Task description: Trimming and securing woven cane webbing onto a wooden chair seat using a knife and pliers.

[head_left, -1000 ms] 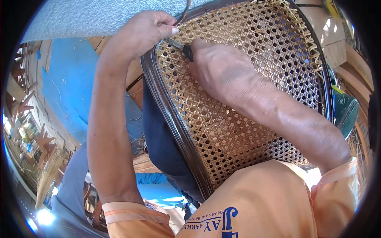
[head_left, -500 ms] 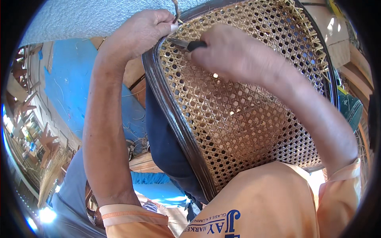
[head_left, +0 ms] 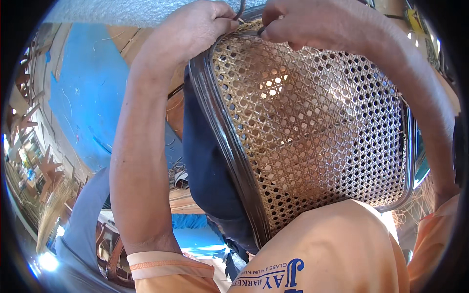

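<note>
A dark brown wooden frame (head_left: 229, 141) with woven cane webbing (head_left: 312, 132) leans against my body, tilted. At its far left corner my left hand (head_left: 207, 27) is closed, thumb and fingers pinching a thin brown strand (head_left: 241, 10) that rises from the frame's edge. Just right of it, my right hand (head_left: 312, 22) is wrapped round a black-handled metal tool (head_left: 261, 32), held against the far edge of the cane. Most of the tool is hidden by my fingers, and its exact kind is unclear.
Pale blue cloth (head_left: 122, 10) lies beyond the frame. A blue sheet (head_left: 88, 97) covers the floor at left, with loose fibres on it. Bundled straw-coloured fibres (head_left: 53, 207) stand at the lower left, near brown star shapes (head_left: 49, 166). Dark blue fabric (head_left: 210, 166) shows beneath the frame.
My right hand has moved up and right with the tool, from the corner onto the far edge. My left hand keeps its pinch, and appears slightly higher and further right.
</note>
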A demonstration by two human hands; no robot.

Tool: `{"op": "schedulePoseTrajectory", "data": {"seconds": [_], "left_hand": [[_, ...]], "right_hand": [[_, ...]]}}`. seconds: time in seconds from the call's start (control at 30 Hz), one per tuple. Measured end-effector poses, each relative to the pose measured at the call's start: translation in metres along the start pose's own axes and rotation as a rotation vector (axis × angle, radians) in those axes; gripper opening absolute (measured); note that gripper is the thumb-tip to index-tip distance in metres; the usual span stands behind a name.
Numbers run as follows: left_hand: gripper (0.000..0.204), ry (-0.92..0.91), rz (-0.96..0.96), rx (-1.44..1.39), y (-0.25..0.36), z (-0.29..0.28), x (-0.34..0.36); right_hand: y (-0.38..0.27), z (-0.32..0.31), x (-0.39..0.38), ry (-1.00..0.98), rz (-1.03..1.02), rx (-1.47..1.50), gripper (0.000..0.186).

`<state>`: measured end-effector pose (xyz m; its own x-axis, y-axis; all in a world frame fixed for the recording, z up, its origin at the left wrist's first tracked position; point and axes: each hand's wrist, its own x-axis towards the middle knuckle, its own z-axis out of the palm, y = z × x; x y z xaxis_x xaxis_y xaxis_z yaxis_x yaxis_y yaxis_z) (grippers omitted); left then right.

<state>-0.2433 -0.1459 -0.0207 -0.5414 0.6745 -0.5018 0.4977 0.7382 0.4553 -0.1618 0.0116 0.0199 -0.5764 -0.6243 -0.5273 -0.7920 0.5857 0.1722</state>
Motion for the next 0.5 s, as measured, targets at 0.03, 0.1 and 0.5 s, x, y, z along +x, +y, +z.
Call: {"op": "schedulePoseTrajectory", "data": {"seconds": [0.03,0.1,0.5], "left_hand": [[0.028,0.007,-0.001,-0.003,0.002,0.000,-0.002],[0.027,0.055,-0.016,-0.036,-0.005,0.002,-0.010],[0.028,0.158,0.088,-0.095,-0.005,0.009,-0.009]], "right_hand": [[0.002,-0.004,0.000,-0.025,0.078,0.151,0.006],[0.007,-0.003,0.014,-0.067,-0.011,0.079,0.006],[0.049,-0.027,0.053,-0.546,0.651,1.235,0.019]]}}
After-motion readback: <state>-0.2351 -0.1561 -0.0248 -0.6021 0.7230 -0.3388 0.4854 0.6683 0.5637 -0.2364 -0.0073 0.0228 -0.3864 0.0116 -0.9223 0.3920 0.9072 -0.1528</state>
